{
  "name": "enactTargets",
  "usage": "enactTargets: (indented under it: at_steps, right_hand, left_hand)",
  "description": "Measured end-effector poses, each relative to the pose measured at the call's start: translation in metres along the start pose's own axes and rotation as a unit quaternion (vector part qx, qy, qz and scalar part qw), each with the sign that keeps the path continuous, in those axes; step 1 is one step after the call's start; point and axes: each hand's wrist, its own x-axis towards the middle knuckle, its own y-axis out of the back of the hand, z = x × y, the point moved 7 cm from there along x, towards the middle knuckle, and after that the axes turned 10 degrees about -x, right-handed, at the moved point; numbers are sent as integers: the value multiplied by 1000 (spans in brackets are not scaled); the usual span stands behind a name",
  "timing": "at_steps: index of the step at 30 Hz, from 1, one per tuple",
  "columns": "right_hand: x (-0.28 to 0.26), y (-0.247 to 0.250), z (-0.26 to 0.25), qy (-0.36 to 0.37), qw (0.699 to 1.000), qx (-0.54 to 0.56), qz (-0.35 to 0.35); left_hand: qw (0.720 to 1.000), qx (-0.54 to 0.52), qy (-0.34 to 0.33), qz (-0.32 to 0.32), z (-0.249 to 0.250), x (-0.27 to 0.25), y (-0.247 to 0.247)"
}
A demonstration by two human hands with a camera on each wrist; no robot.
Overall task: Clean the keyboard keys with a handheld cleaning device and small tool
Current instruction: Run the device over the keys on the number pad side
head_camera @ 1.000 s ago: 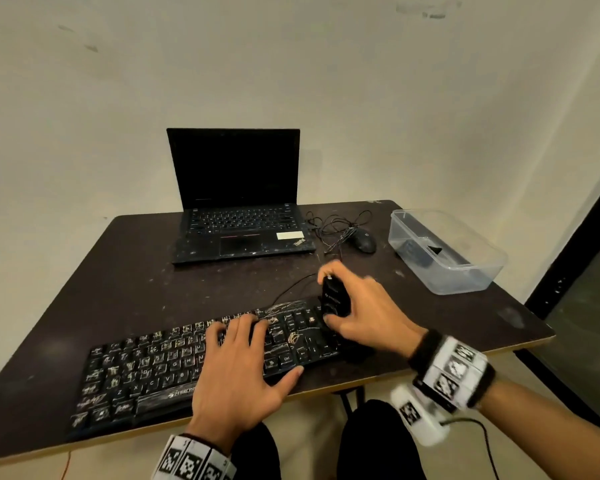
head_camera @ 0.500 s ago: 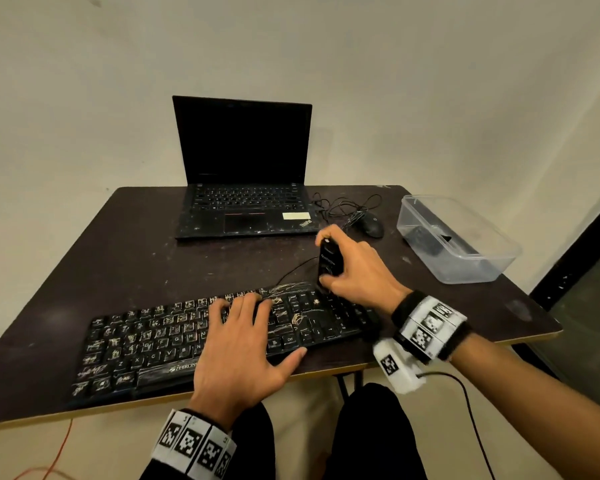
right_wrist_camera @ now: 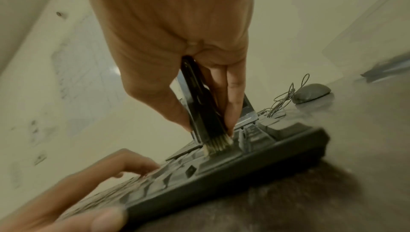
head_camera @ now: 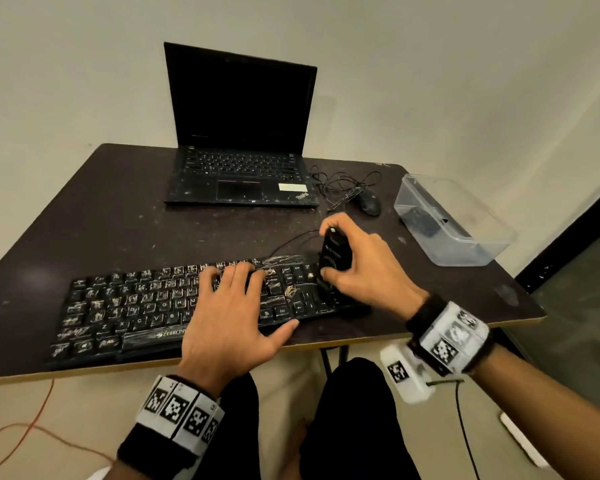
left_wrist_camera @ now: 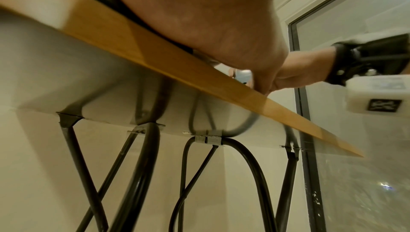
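Note:
A dusty black keyboard (head_camera: 125, 306) lies along the near edge of the dark table (head_camera: 118, 220). My left hand (head_camera: 229, 306) rests flat on its middle keys, fingers straight and thumb spread. My right hand (head_camera: 357, 268) grips a black handheld cleaning device (head_camera: 335, 252) upright over the keyboard's right end. In the right wrist view the device (right_wrist_camera: 199, 106) ends in a pale brush head (right_wrist_camera: 218, 145) that touches the keys of the keyboard (right_wrist_camera: 221, 169), with fingers (right_wrist_camera: 233, 99) curled round it. The left wrist view shows only my palm (left_wrist_camera: 199, 16) on the table edge.
An open black laptop (head_camera: 239, 133) stands at the back of the table. A black mouse (head_camera: 369, 202) with a tangled cable lies to its right. A clear plastic box (head_camera: 454, 220) with dark items sits at the right edge. Metal table legs (left_wrist_camera: 144, 174) run below.
My right hand has slid the device back toward me, from the keyboard's far right corner onto its right-end keys. The left hand has stayed on the middle keys.

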Motion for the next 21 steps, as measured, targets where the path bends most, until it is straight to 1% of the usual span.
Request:
enactTargets:
  at_steps: [4,7,9,11,13,16,17,20,21]
  right_hand:
    - [-56,-1,-10,-1,999,38,5]
    - [-51,1,0,-22,997,33,66]
    - [-48,2,0,-34,995,48,81]
    - [-54,-3,-9,-22,996,71,53]
    - [-56,-7,-16,-3,998,63,29]
    - [-42,1,-8,-26,997,32,72]
    - [-40,1,-9,-26,996,39,72]
    - [-41,-8,-19,4,999,47,24]
    - [-40,-8,-18,5,999,37,27]
  left_hand:
    - [1000,4,0,2,0,0,0]
    - [1000,3,-4,0,-1,-1,-1]
    - [1000,8,-3,-5,0,-1,-1]
    - [1000,12,1,-7,0,-1,-1]
    - [1000,11,2,-7,0,0,0]
    - [1000,17,0,-12,0,0,0]
    - [1000,16,0,-13,0,-1,0]
    - [1000,9,3,-14,0,0,0]
    - [1000,9,1,-12,0,0,0]
